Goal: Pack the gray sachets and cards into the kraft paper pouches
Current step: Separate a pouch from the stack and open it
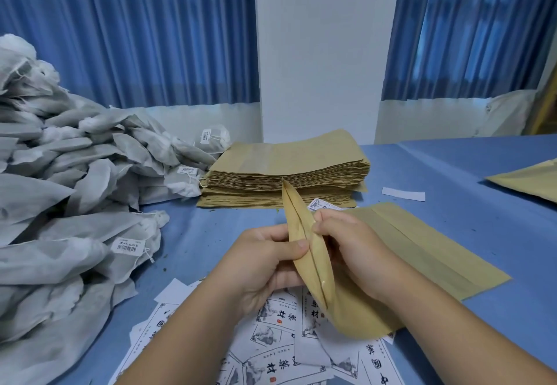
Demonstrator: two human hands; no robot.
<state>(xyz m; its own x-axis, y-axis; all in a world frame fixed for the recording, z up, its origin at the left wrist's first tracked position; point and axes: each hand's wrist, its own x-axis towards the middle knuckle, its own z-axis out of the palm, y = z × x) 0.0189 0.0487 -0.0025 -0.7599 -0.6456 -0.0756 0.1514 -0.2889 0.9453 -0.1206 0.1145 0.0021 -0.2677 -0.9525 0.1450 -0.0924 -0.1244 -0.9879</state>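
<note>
Head view: kraft pouch point(343, 309) pinched between hands point(265, 264) point(349, 246)

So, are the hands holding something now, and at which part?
Yes, one kraft paper pouch. The left hand pinches one wall of its mouth, the right hand the other wall.

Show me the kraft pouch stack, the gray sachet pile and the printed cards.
Stack of flat brown kraft paper pouches point(289, 155): head view, middle of the top pouch.
Pile of gray fabric sachets point(90, 179): head view, one sachet mid-pile.
White printed paper cards point(271, 318): head view, one card's printed face.
</note>
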